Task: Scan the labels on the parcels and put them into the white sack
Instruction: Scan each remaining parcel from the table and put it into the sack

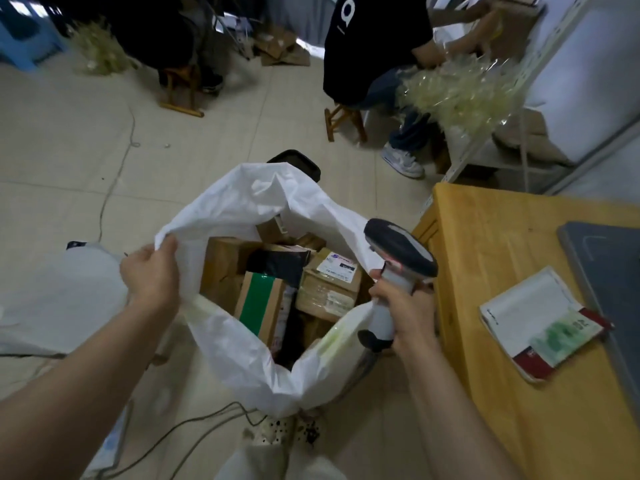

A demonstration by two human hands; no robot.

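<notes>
From the head view, the white sack (239,355) stands open on the floor, in the middle, just left of the tabletop (485,244). The left hand (152,271) pinches the sack's left rim, fingers (169,245) curled over the edge and pulling it wide. The right hand (405,313) grips the scanner (398,251) by its handle, head pointing far and up, at the sack's right rim. Inside lie parcels: a box with green tape (263,303), a labelled box (332,282) to its right, and a black parcel (277,263) behind them. A booklet (540,320) lies on the tabletop. A seated person (374,46) is far right.
</notes>
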